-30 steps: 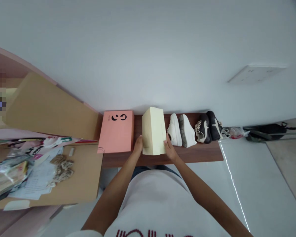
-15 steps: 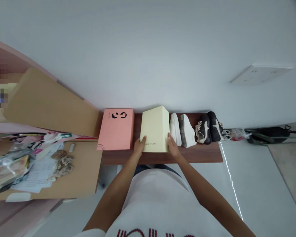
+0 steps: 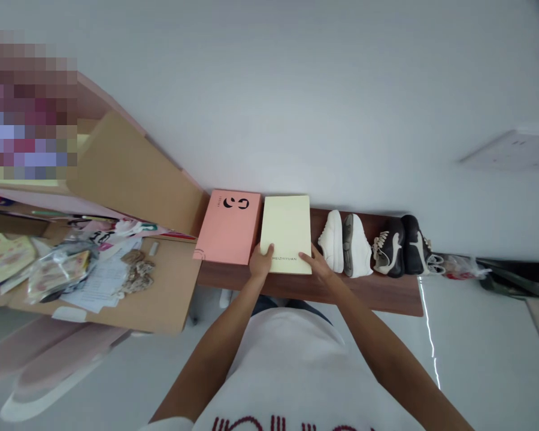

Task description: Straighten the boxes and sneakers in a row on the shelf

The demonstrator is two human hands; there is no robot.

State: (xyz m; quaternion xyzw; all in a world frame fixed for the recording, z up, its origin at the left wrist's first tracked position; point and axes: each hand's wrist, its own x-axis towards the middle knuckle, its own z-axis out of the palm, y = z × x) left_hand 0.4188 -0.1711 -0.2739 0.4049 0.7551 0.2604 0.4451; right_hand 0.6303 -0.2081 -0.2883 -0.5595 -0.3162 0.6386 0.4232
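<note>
A cream box (image 3: 286, 230) printed MEIZHIYUAN lies flat on a dark brown wooden shelf top (image 3: 377, 299). My left hand (image 3: 261, 261) grips its near left corner, thumb on top. At the opposite near corner, my right hand (image 3: 318, 263) holds the right side, with a thumb on the lid. Both hands' other fingers are partly hidden along the box's sides. Close on the left lies a pink box (image 3: 231, 230) with black lettering. A pair of white shoes (image 3: 357, 245) stands just right of my right hand, and a black-and-cream pair (image 3: 391, 246) sits beyond them.
At left, a desk (image 3: 166, 305) carries papers (image 3: 101, 284), scrunchies (image 3: 139, 275) and plastic packets (image 3: 63, 272) below a tan panel (image 3: 130, 179). The wall (image 3: 296, 90) rises behind the shelf. A plastic bag (image 3: 465, 267) and a dark bag (image 3: 521, 278) lie at far right.
The cream box has gone from tilted, with its right side showing, to flat and squared beside the pink box. Both hands still hold it. The camera view has turned slightly left.
</note>
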